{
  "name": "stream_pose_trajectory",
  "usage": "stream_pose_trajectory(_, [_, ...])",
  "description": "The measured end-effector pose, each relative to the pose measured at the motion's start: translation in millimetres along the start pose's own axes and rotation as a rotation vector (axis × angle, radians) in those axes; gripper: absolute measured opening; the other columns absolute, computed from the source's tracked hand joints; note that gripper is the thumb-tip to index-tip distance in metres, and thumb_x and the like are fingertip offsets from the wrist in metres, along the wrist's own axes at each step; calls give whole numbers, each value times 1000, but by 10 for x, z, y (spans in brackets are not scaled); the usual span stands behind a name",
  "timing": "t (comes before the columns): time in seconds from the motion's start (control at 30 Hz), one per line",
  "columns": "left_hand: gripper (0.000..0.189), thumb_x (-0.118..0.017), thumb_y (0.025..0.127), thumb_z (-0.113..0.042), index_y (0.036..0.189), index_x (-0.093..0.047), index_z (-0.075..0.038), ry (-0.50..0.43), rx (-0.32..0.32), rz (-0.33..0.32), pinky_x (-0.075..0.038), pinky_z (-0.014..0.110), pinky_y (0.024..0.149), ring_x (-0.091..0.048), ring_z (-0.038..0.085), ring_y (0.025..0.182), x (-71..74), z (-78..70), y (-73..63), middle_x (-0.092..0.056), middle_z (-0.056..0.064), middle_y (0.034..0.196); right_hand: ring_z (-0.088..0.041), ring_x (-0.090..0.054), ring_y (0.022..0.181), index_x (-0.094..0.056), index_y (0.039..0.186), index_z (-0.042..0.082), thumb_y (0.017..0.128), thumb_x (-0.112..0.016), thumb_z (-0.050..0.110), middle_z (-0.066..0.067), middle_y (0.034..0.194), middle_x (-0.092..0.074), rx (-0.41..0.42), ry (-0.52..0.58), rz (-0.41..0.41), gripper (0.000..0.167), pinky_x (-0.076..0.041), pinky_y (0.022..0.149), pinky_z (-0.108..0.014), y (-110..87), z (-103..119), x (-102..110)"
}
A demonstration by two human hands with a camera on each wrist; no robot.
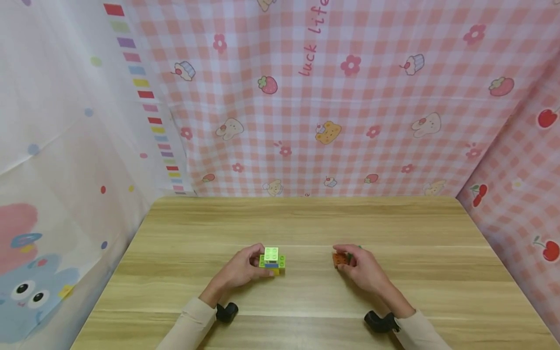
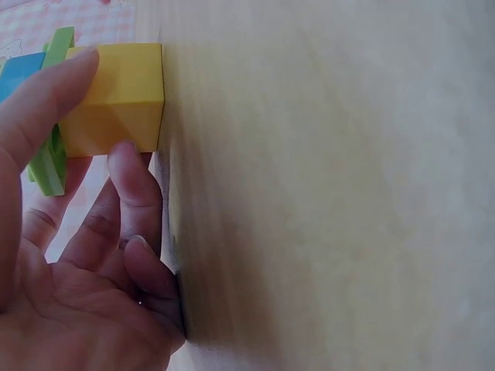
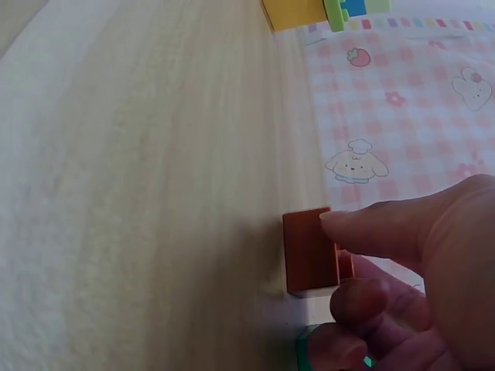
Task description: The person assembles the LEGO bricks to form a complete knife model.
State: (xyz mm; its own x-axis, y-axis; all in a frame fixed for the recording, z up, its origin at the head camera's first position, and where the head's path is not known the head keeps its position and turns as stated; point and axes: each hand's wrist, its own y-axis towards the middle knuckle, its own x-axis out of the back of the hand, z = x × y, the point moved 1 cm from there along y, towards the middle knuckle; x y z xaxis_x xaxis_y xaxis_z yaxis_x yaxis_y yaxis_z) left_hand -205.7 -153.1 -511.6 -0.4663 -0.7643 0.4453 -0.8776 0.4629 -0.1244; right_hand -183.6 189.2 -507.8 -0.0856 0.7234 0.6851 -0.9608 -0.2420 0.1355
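My left hand [image 1: 239, 268] grips a small stack of toy building blocks [image 1: 271, 253] between thumb and fingers. At the base of the stack is a yellow block [image 2: 128, 77], close over the table. Above it come a green plate [image 2: 56, 48], a blue block [image 2: 19, 73] and a pale green block on top. To the right, my right hand [image 1: 366, 271] pinches a brown building block [image 3: 309, 251], its studs facing up, low over the table. A green piece [image 3: 302, 352] shows by the curled fingers of that hand, mostly hidden behind them.
Both hands work over a wood-grain table [image 1: 306, 301]. A pink checked cloth [image 1: 297, 107] hangs behind its far edge, with more patterned cloth at the left and right sides. Black wrist devices [image 1: 379, 322] sit at both sleeves.
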Motion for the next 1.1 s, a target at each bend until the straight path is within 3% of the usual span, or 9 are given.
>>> stream_pose_trajectory(0.13, [31,-83,82,-23,99,-58,-17,-5,-6,-1,-41,23,64,-50,14,76,1,8,7,-62,0,92,-5,-46,62,-66,123,4,81,-78,0,-3,93,-64,15,3,-9,44,-41,55,-23,-1,2,-20])
stream_pose_trajectory(0.3, [31,-83,81,-22,99,-58,-16,-2,-8,-8,-40,23,63,-49,14,75,2,-2,3,-61,1,90,-5,-46,63,-68,119,1,80,-80,3,-3,94,-65,11,16,-11,40,-41,55,-22,2,9,-48])
stream_pose_trajectory(0.67, [31,-83,82,-19,99,-58,-15,-27,-1,-3,-42,24,65,-52,16,78,-2,-9,-4,-64,2,94,-9,-46,65,-71,111,3,79,-83,11,0,84,-60,-87,25,34,36,-40,55,-22,-1,40,-65])
stream_pose_trajectory(1.1, [30,-82,83,-22,99,-58,-16,-14,-6,3,-42,23,65,-51,15,78,-7,12,1,-64,1,96,-8,-47,69,-69,114,3,77,-83,4,-1,90,-62,-3,14,65,40,-42,60,-23,-21,32,-43])
